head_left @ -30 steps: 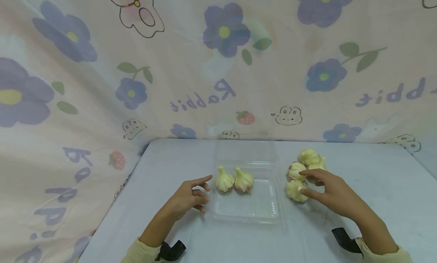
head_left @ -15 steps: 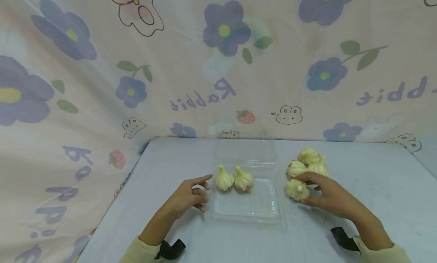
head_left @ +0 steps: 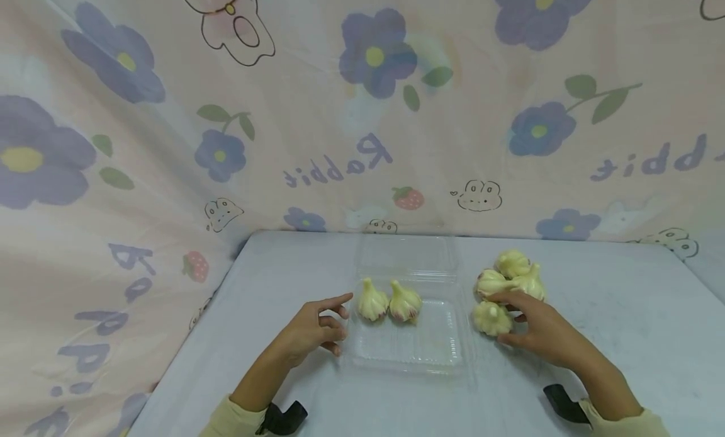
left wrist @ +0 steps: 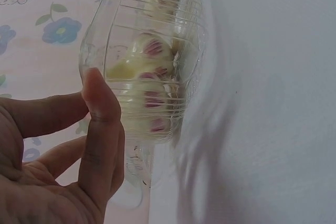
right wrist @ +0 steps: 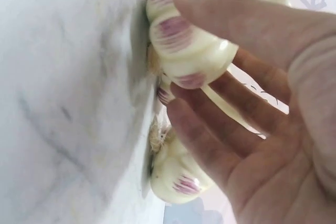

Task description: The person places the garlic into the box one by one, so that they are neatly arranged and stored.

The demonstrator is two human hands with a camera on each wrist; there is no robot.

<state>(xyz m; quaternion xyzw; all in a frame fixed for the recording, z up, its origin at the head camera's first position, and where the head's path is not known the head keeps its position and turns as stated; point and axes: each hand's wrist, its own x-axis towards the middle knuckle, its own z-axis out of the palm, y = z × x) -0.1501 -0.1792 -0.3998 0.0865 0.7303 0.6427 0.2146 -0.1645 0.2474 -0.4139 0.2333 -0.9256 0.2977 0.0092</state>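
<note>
In the head view, a clear plastic clamshell box [head_left: 433, 342] lies with its lid [head_left: 404, 254] folded back. Two garlic bulbs, a left one [head_left: 372, 301] and a right one [head_left: 404, 303], sit side by side along its back. My left hand [head_left: 308, 331] is at the box's left side, fingers loosely bent, a fingertip [left wrist: 97, 90] at the clear wall in the left wrist view. Right of the box, my right hand [head_left: 546, 333] grips the nearest garlic bulb [head_left: 491, 319], thumb on one side and fingers on the other. Its purple-streaked side [right wrist: 173, 32] shows in the right wrist view.
Just behind the gripped bulb, several more garlic bulbs [head_left: 512, 264] lie in a cluster on the white table [head_left: 634, 323]. A printed cloth [head_left: 317, 109] hangs along the table's back and left sides. Black wrist mounts [head_left: 283, 418] stick out beside both sleeves.
My right hand has moved slightly down and closed its fingers and thumb around the nearest garlic bulb. My left hand and the box have stayed in place.
</note>
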